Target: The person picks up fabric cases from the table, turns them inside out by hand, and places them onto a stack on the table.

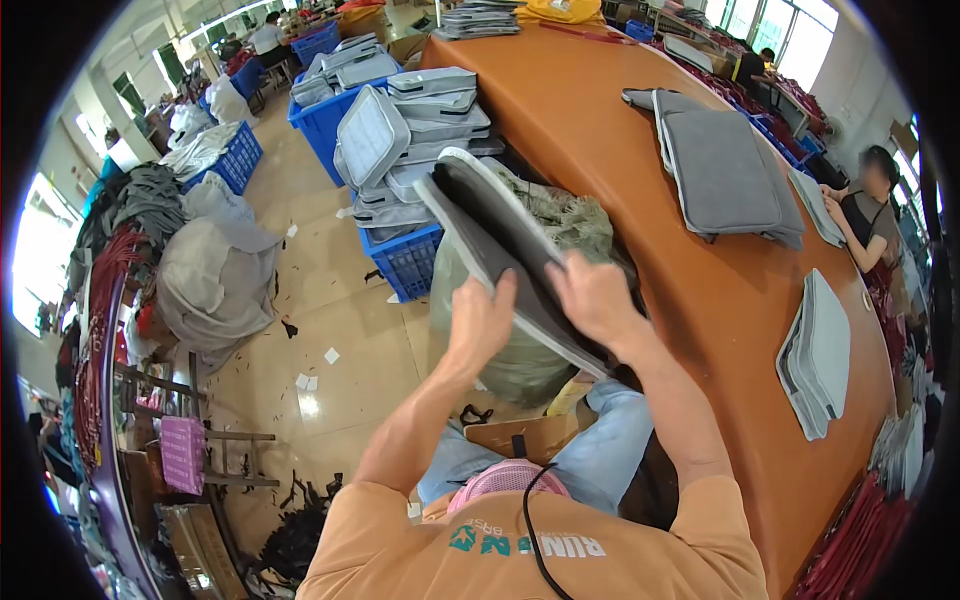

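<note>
A grey laptop sleeve [478,232] with a pale edge is spread apart in front of me, its dark inside showing. My left hand [482,318] grips its near-left edge, thumb up against the inner side. On the opposite panel, my right hand [595,300] is closed around the edge, the fingertips partly hidden. Beneath the sleeve bulges a big translucent greenish plastic bag [505,350], standing on the floor between my legs and the crates. To the right, a stack of dark grey sleeves [722,165] lies on the orange-brown table [690,330].
Blue crates [405,265] heaped with grey sleeves [440,120] stand ahead on the left. More light grey sleeves [815,355] lie along the table's right side, where another person [870,215] handles one. A wooden stool [225,450] and fabric piles [215,280] line the left.
</note>
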A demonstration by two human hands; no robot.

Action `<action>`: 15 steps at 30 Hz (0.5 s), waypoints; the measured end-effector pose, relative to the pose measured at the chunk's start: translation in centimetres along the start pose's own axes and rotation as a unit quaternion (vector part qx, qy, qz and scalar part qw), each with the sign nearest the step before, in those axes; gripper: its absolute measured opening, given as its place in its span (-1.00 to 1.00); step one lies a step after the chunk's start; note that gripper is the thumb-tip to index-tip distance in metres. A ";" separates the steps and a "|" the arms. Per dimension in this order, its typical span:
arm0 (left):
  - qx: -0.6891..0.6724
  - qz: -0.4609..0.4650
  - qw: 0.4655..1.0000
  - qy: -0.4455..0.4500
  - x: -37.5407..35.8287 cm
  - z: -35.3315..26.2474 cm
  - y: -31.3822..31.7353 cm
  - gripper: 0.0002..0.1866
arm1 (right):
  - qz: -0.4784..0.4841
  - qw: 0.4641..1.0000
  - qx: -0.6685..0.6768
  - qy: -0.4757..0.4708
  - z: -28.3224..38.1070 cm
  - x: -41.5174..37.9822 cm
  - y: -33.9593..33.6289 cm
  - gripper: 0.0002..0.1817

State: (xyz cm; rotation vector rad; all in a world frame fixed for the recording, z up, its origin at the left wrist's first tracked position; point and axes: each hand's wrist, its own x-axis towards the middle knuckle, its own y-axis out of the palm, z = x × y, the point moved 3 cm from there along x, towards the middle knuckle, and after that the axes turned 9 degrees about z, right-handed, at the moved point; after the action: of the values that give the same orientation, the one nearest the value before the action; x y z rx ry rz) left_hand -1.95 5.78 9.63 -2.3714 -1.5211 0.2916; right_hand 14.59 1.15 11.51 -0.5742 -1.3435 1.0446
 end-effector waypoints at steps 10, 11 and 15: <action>0.318 -0.115 0.933 0.120 -0.1 2.8 -9.0 -0.68 | -0.026 0.955 0.180 0.233 -3.8 0.2 -3.7 -0.67; 0.414 -0.180 0.870 0.200 0.6 2.2 -8.4 -0.66 | -0.009 0.962 0.162 0.220 -1.9 0.7 -2.7 -0.69; 0.513 -0.089 0.720 0.459 3.0 4.9 -4.9 -0.56 | -0.058 0.994 0.049 0.085 5.3 1.6 2.0 -0.81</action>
State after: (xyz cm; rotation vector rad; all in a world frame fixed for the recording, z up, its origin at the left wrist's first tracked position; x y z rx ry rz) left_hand -6.51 11.14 6.79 -1.1117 -0.7157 -0.1035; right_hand 8.82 2.26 11.63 -0.4941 -1.1560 0.9413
